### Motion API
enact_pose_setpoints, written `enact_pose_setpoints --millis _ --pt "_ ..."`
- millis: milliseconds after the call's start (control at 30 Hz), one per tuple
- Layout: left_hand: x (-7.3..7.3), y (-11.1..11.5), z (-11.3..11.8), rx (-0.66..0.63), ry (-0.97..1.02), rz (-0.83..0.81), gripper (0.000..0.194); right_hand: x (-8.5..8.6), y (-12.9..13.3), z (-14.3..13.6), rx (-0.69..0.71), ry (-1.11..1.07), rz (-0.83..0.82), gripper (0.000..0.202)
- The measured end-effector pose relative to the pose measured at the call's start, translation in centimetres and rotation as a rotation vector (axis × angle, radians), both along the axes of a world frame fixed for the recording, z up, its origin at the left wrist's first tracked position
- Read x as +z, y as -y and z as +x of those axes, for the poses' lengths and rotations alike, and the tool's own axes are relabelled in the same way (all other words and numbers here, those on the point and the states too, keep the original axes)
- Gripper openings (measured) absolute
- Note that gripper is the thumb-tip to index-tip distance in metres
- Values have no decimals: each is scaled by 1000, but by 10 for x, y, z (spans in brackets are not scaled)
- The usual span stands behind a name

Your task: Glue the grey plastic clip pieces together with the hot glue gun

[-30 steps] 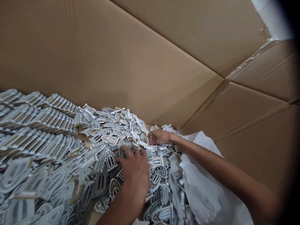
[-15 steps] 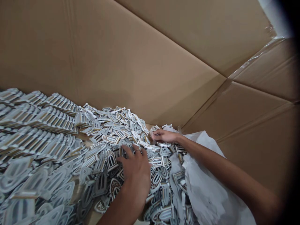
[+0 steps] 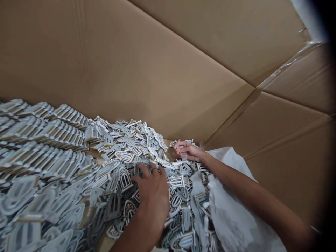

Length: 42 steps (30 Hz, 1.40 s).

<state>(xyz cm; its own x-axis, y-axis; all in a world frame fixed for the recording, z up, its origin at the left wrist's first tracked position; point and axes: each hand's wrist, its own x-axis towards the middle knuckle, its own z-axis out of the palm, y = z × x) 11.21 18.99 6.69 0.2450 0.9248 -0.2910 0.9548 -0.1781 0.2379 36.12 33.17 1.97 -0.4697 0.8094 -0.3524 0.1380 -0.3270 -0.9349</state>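
Observation:
My left hand point(image 3: 153, 187) rests on a loose heap of small arched window-shaped pieces point(image 3: 125, 179), white with gold-brown trim. Its fingers are spread, and a ring shows on one of them; nothing is gripped. Farther back, by the carton wall, my right hand point(image 3: 188, 151) is turned partly palm-up with its fingers curled. Something pale and thin shows at its fingertips, too small to identify. Several arched pieces lie under and behind this hand. White wrapping sheet point(image 3: 236, 213) is bunched below my right forearm, covering part of the heap.
Tall cardboard walls point(image 3: 118, 70) rise behind and to the right, meeting at a corner. On the left, neat leaning rows of the same pieces point(image 3: 34, 161) are stacked close together. Bits of cardboard floor point(image 3: 101, 241) show between pieces. Clear tape point(image 3: 286, 66) runs along the upper right seam.
My right hand has shifted slightly right, and its fingers have curled and turned upward. My left hand stays in nearly the same place on the heap.

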Motion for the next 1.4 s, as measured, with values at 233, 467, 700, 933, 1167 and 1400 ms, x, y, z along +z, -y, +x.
enact_pose_setpoints --millis 233,467,700,933,1167,1400 --pt "-2 0 0 5 4 13 57 9 -1 -4 -61 -58 -86 32" --pt "-1 1 0 2 3 13 57 1 -2 -12 -146 242 1 54" --pt "-1 0 0 4 9 3 57 8 -6 -11 370 625 282 42" --pt "-1 -1 0 8 4 -2 57 10 -5 -7 618 745 400 26" --pt "-1 -1 0 11 13 -7 58 15 -15 -11 752 767 219 28" --pt "2 0 0 8 0 -19 58 27 -15 -19 964 823 148 33"
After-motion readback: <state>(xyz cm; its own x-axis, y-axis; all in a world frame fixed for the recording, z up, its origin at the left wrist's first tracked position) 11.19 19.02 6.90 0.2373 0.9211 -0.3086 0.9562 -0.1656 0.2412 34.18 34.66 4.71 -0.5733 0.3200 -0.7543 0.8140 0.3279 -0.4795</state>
